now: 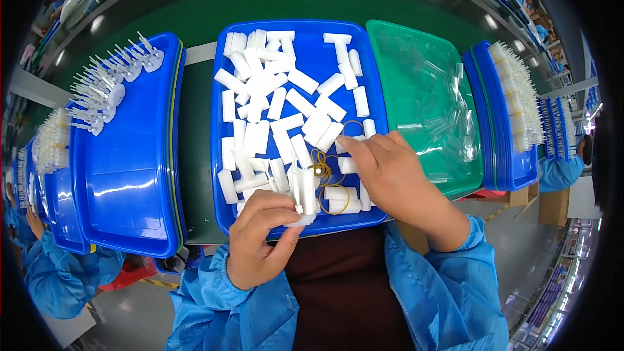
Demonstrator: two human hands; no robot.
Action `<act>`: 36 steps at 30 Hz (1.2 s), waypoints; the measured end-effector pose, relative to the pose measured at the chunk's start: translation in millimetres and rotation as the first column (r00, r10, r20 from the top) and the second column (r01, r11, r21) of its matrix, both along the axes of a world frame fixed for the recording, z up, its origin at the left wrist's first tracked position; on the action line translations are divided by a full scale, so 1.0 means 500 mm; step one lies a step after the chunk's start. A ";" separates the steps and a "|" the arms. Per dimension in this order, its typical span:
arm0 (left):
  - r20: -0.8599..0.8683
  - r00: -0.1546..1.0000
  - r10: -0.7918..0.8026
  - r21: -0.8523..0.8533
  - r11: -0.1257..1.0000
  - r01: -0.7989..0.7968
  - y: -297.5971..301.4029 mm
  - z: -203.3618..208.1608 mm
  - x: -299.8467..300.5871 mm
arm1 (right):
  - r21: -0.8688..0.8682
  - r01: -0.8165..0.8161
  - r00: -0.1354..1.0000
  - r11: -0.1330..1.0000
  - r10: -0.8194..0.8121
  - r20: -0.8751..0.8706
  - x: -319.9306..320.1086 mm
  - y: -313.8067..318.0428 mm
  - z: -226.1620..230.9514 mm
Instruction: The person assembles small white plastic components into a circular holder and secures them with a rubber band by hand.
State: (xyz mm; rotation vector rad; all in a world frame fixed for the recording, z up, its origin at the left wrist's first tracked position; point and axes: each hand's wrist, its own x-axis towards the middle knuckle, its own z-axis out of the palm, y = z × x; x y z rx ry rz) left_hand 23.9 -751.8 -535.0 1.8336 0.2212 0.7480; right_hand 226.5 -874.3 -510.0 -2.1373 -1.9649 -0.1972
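Left hand (263,237): thumb and fingers are closed on the low edge of a pale pinned base (299,220), which is held near the front rim of the middle tray, its upright part raised among the white pieces.
Right hand (390,172): thumb and forefinger are brought narrowly together beside a white block (331,135); whether it is gripped cannot be told.
Middle blue tray (312,49): white blocks are strewn over most of its floor, some heaped at the left; the pinned base is held above its front part.
Rubber bands (320,164): a tan tangle is left among the blocks, between the two hands.
Green tray (390,84): clear tubes (448,123) are scattered in it, just to the right of the middle tray.
Left blue tray (127,175): pieces with upright pins (107,94) are gathered along its far left part, well apart from the hands.
Right tray stack (484,117): rows of white pinned pieces (520,97) are carried on top.
Step in hand: as judged, the base is being steadied by one hand while a block is being picked or sorted by the other.
Next move: a firm pinch on one block seems called for, clear of the bands, with the base kept level.
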 end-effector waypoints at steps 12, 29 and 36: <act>-0.030 0.997 -0.069 0.199 0.977 0.074 0.003 -0.002 0.002 | 0.140 0.129 0.788 0.982 -0.016 -0.615 -0.018 -0.012 0.026; -0.028 0.968 -0.250 0.249 0.936 0.249 -0.018 -0.003 0.009 | 0.201 0.424 -0.250 0.883 0.327 -0.911 -0.017 -0.021 -0.020; -0.022 0.962 -0.274 0.228 0.935 0.271 -0.021 -0.004 0.009 | 0.185 0.368 -0.190 0.911 0.268 -0.944 -0.035 -0.008 -0.011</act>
